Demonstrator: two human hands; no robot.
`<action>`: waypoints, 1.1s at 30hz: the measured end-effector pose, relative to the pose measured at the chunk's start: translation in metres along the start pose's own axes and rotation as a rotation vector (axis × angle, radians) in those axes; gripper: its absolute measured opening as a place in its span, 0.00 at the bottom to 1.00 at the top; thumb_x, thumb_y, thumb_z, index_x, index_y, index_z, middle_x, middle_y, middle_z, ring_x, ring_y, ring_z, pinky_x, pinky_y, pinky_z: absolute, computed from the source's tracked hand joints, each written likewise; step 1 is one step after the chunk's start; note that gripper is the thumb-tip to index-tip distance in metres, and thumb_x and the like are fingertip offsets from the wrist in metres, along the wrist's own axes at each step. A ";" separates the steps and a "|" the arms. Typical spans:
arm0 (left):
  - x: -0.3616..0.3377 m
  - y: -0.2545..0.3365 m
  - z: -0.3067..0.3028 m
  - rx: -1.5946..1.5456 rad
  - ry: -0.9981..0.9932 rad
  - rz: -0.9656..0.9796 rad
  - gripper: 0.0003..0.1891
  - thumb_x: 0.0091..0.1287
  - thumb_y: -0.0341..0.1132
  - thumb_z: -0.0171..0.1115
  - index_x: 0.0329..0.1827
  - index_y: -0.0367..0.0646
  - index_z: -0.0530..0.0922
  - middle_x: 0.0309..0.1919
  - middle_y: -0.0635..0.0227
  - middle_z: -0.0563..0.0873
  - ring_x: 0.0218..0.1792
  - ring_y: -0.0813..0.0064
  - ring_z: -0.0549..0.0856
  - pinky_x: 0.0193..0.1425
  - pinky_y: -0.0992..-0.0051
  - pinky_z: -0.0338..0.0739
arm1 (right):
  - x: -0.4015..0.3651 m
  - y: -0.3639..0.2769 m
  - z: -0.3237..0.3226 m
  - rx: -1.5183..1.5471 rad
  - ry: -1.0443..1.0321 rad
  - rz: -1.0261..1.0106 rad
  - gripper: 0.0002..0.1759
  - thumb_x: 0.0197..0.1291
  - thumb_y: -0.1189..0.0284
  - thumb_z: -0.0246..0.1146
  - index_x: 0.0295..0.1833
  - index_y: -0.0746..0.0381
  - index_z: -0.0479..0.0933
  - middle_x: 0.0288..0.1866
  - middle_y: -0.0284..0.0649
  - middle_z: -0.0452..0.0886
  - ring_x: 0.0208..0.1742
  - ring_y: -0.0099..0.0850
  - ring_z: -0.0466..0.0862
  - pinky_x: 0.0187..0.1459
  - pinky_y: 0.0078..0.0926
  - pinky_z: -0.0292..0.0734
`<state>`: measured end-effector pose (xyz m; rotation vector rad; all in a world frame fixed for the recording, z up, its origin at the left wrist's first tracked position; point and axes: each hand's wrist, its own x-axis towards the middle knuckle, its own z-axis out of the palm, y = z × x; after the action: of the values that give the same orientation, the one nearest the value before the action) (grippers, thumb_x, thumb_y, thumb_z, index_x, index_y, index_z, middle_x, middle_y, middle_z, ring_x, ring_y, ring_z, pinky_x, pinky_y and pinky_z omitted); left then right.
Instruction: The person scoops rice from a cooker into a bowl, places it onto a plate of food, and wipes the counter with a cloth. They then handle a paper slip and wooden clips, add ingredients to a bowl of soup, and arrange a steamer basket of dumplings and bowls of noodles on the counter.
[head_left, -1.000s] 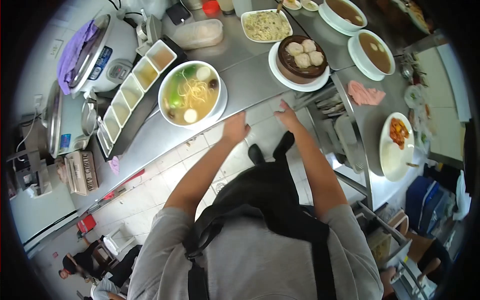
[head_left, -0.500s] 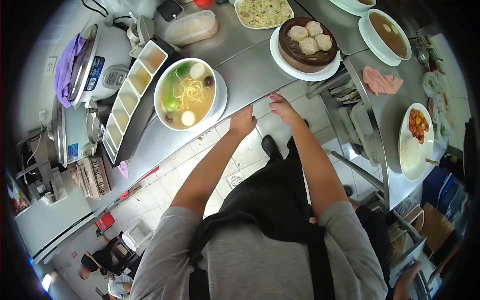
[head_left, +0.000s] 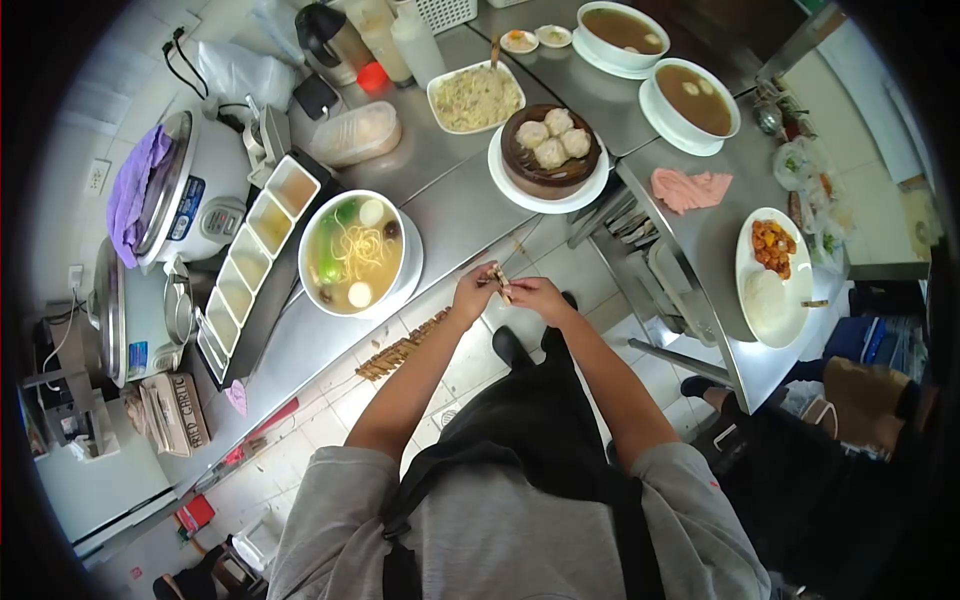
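Observation:
My left hand (head_left: 475,293) and my right hand (head_left: 540,298) meet in front of the counter edge, fingers pinched. Between them is a small wooden clothespin (head_left: 502,284), gripped from both sides. A row of wooden clothespins (head_left: 400,346) shows below the counter edge, beside my left forearm. Left of my hands stands a white bowl of noodle soup (head_left: 352,253) with greens and pale round pieces, on a saucer. Beyond my hands, a round steamer (head_left: 540,178) with several dumplings sits on a white plate (head_left: 590,194).
A fried rice dish (head_left: 476,100) and two soup bowls (head_left: 692,100) (head_left: 625,33) stand farther back. To the right are a pink cloth (head_left: 690,190) and an oval plate (head_left: 775,335) with rice and saucy pieces. A condiment rack (head_left: 255,275) and rice cooker (head_left: 215,180) stand left.
My hands have come together, and a clothespin now shows between their fingers. The view has shifted, revealing more of the back counter and the row of clothespins.

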<state>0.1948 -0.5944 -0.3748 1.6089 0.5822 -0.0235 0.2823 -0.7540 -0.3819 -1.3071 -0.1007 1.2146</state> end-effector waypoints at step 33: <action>0.012 0.225 0.022 0.161 0.009 0.366 0.05 0.55 0.30 0.68 0.34 0.45 0.86 0.28 0.68 0.87 0.27 0.78 0.84 0.32 0.79 0.76 | -0.035 -0.312 -0.182 -0.344 0.296 -0.009 0.17 0.55 0.69 0.67 0.47 0.69 0.79 0.37 0.37 0.83 0.35 0.20 0.79 0.38 0.14 0.75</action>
<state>0.2970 -0.6123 -0.1739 1.8527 0.2909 0.2130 0.5783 -0.8344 -0.1885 -1.7723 -0.1048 1.0104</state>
